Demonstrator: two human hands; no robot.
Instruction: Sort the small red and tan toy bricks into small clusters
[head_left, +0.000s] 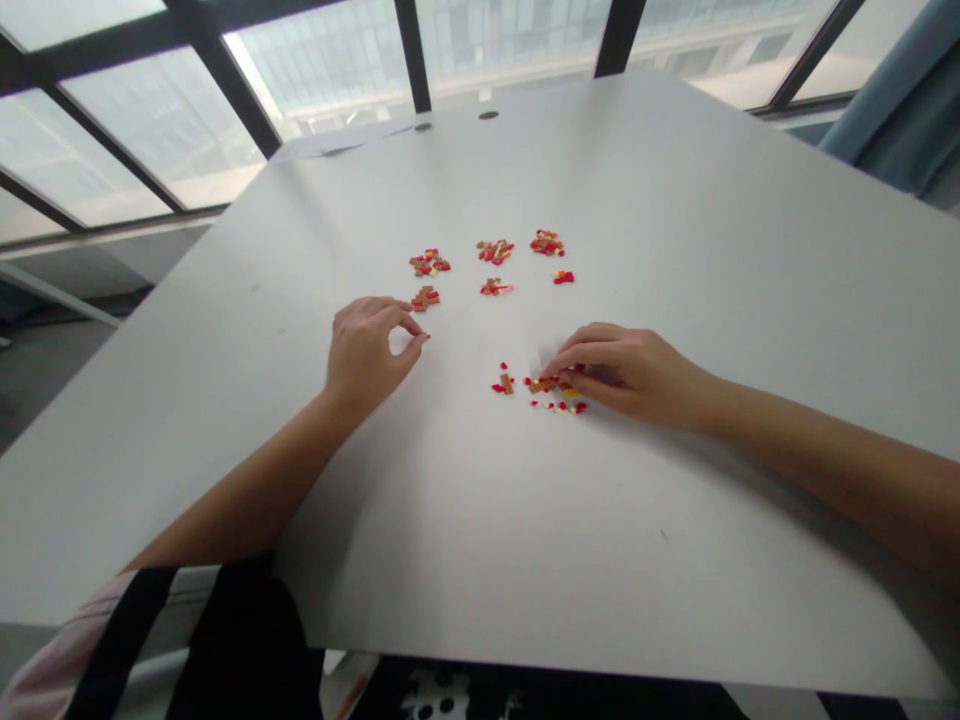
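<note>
My left hand (371, 345) hovers over the table left of centre, thumb and forefinger pinched on a tiny brown-red piece (427, 337) that looks like a toy building brick. Just beyond its fingers lies a small cluster of brown and red bricks (425, 298). To the right, my right hand (611, 365) has its fingers bent down together onto a pile of red, brown and yellow bricks (544, 384); whether a piece is between the fingertips is hidden. A row of red and white bits (559, 407) lies in front of that pile. Left of it sits a small red and brown group (505, 382).
Farther back are three larger brick heaps, at left (430, 263), middle (495, 251) and right (547, 242). Two smaller clusters, middle (495, 287) and right (563, 277), lie nearer. The white table (480, 540) reaches toward windows (517, 45); a blue curtain (900, 120) hangs at right.
</note>
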